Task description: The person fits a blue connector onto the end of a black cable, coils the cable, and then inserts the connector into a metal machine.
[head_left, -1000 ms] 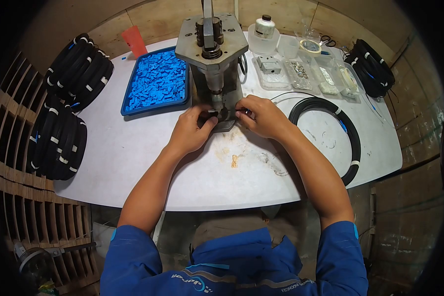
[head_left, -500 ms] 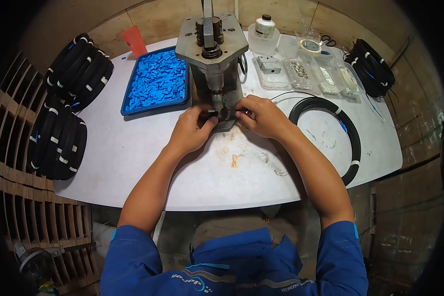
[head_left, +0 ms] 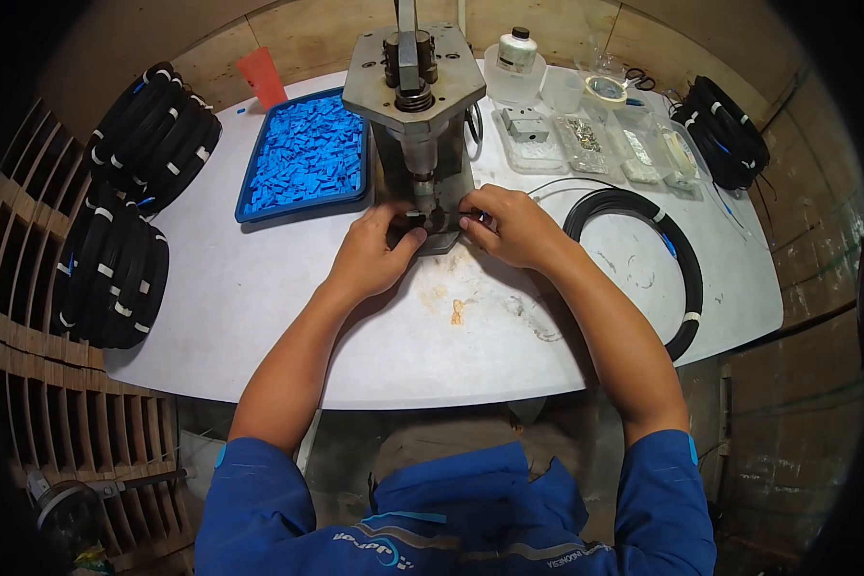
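Note:
A metal hand press [head_left: 416, 106] with an upright lever stands at the back middle of the table. At the left side of its base, my left hand [head_left: 372, 250] is closed, thumb against fingers, on something small and dark that I cannot make out. My right hand [head_left: 511, 225] pinches the dark end of a thin black cable at the right side of the base. That cable arcs behind the hand to a black cable coil [head_left: 685, 280] lying on the table. The spot under the ram is partly hidden by my fingers.
A blue tray [head_left: 244, 209] of small blue pieces sits left of the press. Several clear containers, one with small metal parts [head_left: 582, 140], stand at the back right beside a white bottle [head_left: 516, 52]. Bundled black coils [head_left: 117, 274] stack at the left; another bundle [head_left: 726, 132] is right.
Both hands stay at the base of the press with almost no visible movement. The view has shifted very slightly.

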The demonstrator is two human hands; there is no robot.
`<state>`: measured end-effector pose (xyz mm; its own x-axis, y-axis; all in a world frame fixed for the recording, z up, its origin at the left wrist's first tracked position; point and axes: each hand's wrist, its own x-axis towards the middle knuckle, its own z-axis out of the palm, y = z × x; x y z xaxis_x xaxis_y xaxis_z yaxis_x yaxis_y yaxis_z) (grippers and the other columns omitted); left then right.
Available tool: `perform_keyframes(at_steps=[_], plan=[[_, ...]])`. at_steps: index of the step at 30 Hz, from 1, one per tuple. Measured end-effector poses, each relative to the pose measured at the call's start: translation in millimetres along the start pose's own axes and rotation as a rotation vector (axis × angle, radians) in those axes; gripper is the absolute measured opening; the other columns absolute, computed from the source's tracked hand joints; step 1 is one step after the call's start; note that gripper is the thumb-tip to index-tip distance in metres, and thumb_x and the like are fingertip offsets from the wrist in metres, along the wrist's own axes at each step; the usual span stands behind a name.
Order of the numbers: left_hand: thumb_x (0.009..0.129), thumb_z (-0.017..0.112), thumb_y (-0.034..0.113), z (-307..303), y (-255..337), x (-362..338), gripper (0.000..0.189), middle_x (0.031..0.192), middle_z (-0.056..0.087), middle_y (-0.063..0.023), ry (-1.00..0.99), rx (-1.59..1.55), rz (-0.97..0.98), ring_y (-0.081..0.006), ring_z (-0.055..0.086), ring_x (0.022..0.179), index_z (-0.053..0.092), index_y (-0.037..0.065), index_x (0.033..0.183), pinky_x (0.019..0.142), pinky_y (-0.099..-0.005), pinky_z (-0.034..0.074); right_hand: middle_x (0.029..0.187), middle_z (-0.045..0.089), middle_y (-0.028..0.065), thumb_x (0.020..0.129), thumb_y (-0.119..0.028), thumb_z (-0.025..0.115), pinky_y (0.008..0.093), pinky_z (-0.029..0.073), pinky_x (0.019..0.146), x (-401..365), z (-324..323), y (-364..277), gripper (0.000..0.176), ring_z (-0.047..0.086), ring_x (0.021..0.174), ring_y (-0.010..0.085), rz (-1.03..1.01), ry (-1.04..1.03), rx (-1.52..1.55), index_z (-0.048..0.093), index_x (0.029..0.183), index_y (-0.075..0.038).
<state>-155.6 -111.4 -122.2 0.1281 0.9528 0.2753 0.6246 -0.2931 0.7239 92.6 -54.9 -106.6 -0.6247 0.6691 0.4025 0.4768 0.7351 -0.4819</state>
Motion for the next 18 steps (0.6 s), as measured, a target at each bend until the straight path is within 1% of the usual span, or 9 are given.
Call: perform_keyframes(at_steps=[1,11,13,18], plan=[[0.092,0.073,0.023,-0.2,-0.3,-0.2,0.044,0.108,0.073,-0.0196,-0.002,0.035,0.016,-0.0286,0.071,0.102,0.062,-0.004,0.125,0.09,-0.0375,0.055,0.091,0.066,0.0152,0.091,-0.015,0.073,0.0398,0.055,0.072,-0.1,0.0,0.0,0.018,0.068,0.079,0.0319,0.004,-0.008,0.003,0.066,0.103,-0.004],[0.092,0.073,0.025,-0.5,-0.3,-1.3,0.047,0.111,0.072,-0.0209,-0.024,0.04,0.017,-0.0309,0.071,0.105,0.061,-0.004,0.127,0.09,-0.0385,0.055,0.093,0.067,0.0158,0.091,-0.016,0.072,0.0398,0.055,0.075,-0.1,-2.0,-2.4,0.02,0.069,0.082,0.0318,0.023,-0.042,-0.018,0.067,0.105,-0.003],[0.092,0.073,0.025,0.2,-2.4,-1.8,0.048,0.111,0.072,-0.0213,0.006,0.107,0.073,-0.0313,0.071,0.104,0.061,-0.005,0.127,0.089,-0.0384,0.055,0.093,0.067,0.0157,0.091,-0.016,0.072,0.0397,0.055,0.074,-0.3,-1.7,-2.1,0.02,0.069,0.082,0.0318,0.021,-0.036,-0.012,0.067,0.105,-0.003],[0.092,0.073,0.026,0.1,-2.0,-1.3,0.049,0.112,0.072,-0.0215,-0.008,0.08,0.051,-0.0312,0.071,0.105,0.06,-0.005,0.128,0.089,-0.0383,0.055,0.093,0.067,0.0156,0.091,-0.016,0.072,0.0394,0.055,0.073,0.0,-1.1,-1.1,0.02,0.069,0.081,0.0315,0.013,-0.036,-0.012,0.067,0.105,-0.003]])
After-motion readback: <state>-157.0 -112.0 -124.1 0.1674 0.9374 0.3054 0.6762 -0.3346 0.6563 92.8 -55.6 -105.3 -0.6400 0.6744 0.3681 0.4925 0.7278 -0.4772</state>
